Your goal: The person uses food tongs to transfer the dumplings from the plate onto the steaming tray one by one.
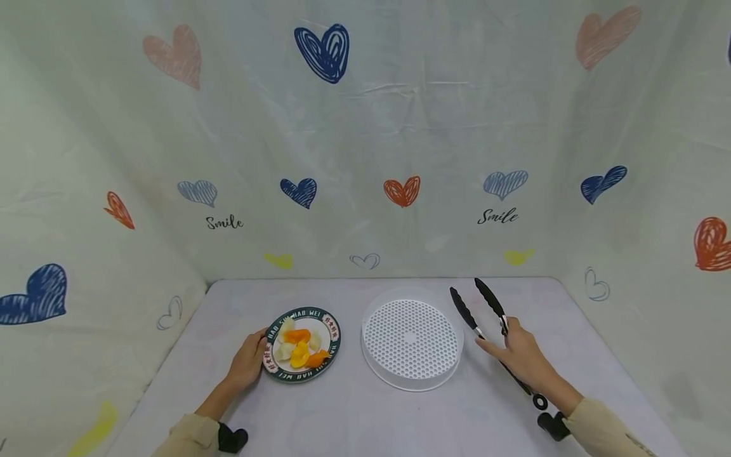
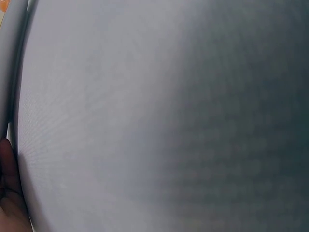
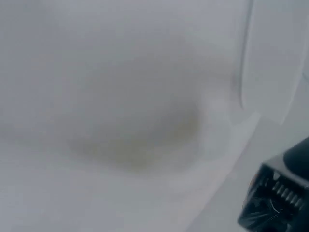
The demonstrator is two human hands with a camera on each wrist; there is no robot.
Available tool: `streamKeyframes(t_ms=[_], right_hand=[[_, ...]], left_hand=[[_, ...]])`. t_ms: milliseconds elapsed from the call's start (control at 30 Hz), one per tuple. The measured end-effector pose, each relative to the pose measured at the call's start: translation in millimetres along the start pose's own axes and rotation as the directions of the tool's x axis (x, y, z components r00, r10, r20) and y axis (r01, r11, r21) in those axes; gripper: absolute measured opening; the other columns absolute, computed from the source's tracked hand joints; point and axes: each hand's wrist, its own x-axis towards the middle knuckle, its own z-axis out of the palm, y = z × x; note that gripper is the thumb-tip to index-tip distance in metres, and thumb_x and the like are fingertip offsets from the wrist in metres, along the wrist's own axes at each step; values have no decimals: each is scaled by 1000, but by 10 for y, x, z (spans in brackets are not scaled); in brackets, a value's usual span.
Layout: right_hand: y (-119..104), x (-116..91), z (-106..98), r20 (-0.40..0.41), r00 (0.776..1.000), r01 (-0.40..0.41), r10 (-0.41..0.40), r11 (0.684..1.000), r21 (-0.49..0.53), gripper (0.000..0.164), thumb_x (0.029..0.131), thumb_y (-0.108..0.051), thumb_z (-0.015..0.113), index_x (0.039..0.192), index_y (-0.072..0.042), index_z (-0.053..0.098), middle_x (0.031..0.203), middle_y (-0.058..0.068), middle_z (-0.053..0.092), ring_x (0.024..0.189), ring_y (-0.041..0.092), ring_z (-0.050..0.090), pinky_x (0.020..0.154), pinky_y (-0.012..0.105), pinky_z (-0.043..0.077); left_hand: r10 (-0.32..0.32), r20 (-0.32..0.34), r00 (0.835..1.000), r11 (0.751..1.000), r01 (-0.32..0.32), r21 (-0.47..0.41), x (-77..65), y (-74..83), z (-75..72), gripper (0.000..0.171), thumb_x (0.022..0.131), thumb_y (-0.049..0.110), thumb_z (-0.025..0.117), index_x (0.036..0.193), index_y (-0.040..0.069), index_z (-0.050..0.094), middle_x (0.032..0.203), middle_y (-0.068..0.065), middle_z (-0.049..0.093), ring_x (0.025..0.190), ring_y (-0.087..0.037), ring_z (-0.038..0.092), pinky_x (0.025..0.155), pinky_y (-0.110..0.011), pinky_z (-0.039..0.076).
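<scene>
At the left in the head view, my left hand (image 1: 247, 363) grips the left rim of a round plate (image 1: 301, 377) with a dark green and white lettered border. On the plate lie several orange, yellow and whitish pieces of food (image 1: 298, 354), whose kind I cannot tell. The left wrist view catches only the plate's edge (image 2: 10, 63) and a few fingers. My right hand (image 1: 524, 357) holds black-and-silver tongs (image 1: 465, 310) by the middle, their two black tips spread apart and pointing away. Between the hands stands a round white steamer tray (image 1: 388, 343) with a perforated top.
Everything stands on a white table (image 1: 342, 422). A white curtain (image 1: 365, 139) printed with hearts rises behind the table and along both sides. Black wrist devices (image 1: 233, 439) sit at both cuffs. A black ridged part (image 3: 275, 198) shows at the right wrist view's edge.
</scene>
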Motion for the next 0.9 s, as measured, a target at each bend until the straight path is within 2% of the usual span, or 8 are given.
streamKeyframes(t_ms=[33, 133, 367, 633, 767, 900], right_hand=[[-21, 2, 3, -9, 1000, 10, -10, 1000, -2, 75, 88, -42, 76, 120, 14, 38, 79, 13, 51, 68, 21, 48, 54, 31, 45], [-99, 5, 6, -35, 998, 46, -46, 999, -13, 63, 85, -40, 78, 109, 7, 43, 71, 6, 43, 60, 16, 41, 48, 27, 37], [-344, -7, 25, -82, 991, 100, -102, 995, -28, 53, 81, -37, 83, 92, -1, 46, 75, 8, 49, 60, 17, 40, 48, 26, 36], [-536, 12, 170, -26, 982, 185, -185, 983, 9, 49, 86, -41, 78, 97, -4, 46, 75, 7, 48, 62, 15, 38, 50, 26, 35], [-624, 33, 253, -2, 976, 218, -218, 976, 29, 49, 88, -43, 74, 103, -5, 48, 73, 5, 44, 62, 14, 35, 51, 26, 34], [-722, 42, 323, 11, 976, 219, -220, 975, 46, 55, 87, -47, 75, 113, -4, 52, 70, 3, 43, 60, 11, 35, 50, 25, 33]], left_hand=[[4, -3, 1000, 1000, -4, 1, 0, -1, 1, 46, 110, 14, 32, 145, -15, 32, 140, -37, 40, 131, -50, 38, 112, -60, 27], [10, -11, 1000, 1000, -10, 2, -6, 2, 3, 46, 110, 14, 32, 145, -16, 32, 139, -37, 40, 131, -50, 39, 112, -60, 27], [-12, -1, 1000, 1000, 12, 2, -16, 23, -11, 46, 110, 15, 32, 146, -14, 31, 141, -37, 39, 131, -49, 39, 112, -59, 27], [-10, -5, 1000, 1000, 10, 3, -4, 29, -8, 46, 110, 15, 32, 146, -14, 31, 140, -36, 40, 130, -48, 40, 111, -59, 28], [-5, -13, 1000, 1000, 5, -1, -12, 38, -8, 46, 110, 15, 33, 145, -14, 32, 139, -36, 41, 129, -49, 41, 111, -60, 28], [0, -19, 1000, 1000, 0, 10, -16, 22, 5, 46, 110, 16, 33, 145, -14, 33, 137, -35, 43, 127, -48, 43, 111, -59, 30]])
